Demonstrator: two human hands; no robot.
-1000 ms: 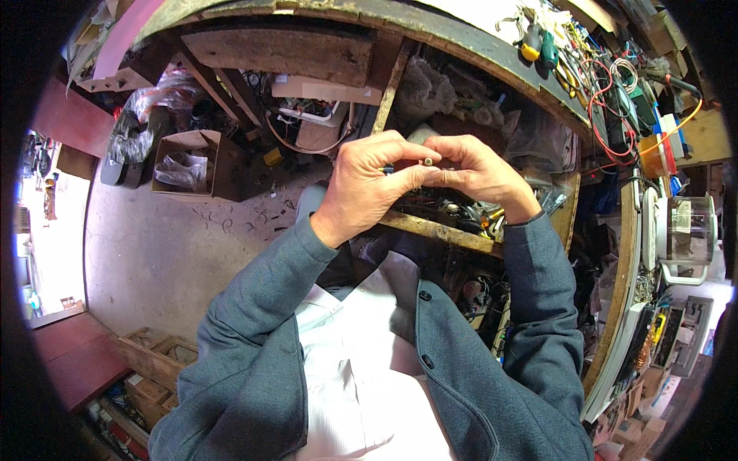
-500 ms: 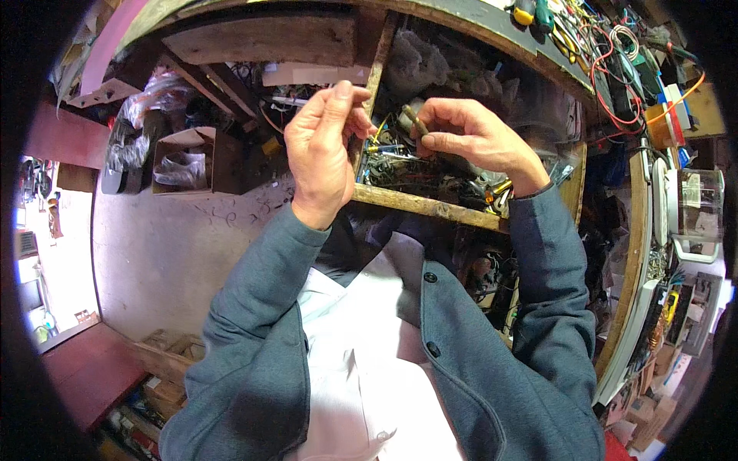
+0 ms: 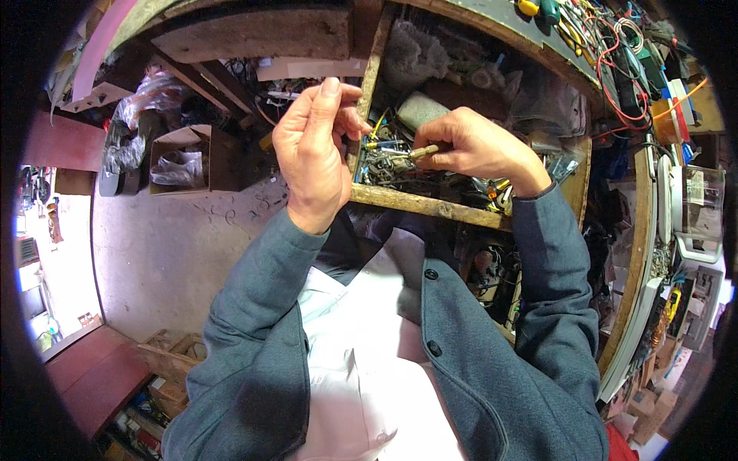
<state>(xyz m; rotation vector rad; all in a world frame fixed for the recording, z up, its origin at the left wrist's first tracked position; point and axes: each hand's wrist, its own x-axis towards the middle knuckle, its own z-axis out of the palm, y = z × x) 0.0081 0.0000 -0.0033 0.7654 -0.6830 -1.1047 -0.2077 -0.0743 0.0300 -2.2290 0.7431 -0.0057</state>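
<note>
My left hand (image 3: 314,157) is raised beside the divider of the wooden drawer (image 3: 427,204), its fingers loosely bent and apart, with nothing visible in them. To its right, my right hand (image 3: 484,154) grips a small brassy cylindrical piece (image 3: 430,150) between thumb and curled fingers. The piece lies roughly sideways over a jumble of small metal parts, tools and wires (image 3: 384,167) in the drawer. A pale rounded object (image 3: 419,113) sits behind that hand.
A cardboard box (image 3: 224,157) with plastic inside stands on the floor at left. Screwdrivers (image 3: 550,11) and tangled red wires (image 3: 615,107) lie on the bench top at upper right. A clear container (image 3: 699,207) is at the right edge; a dark red surface (image 3: 96,369) is lower left.
My hands have separated from being together around the small piece. My left hand has moved left and up; my right hand, still holding the piece, has since dipped slightly and turned it more sideways.
</note>
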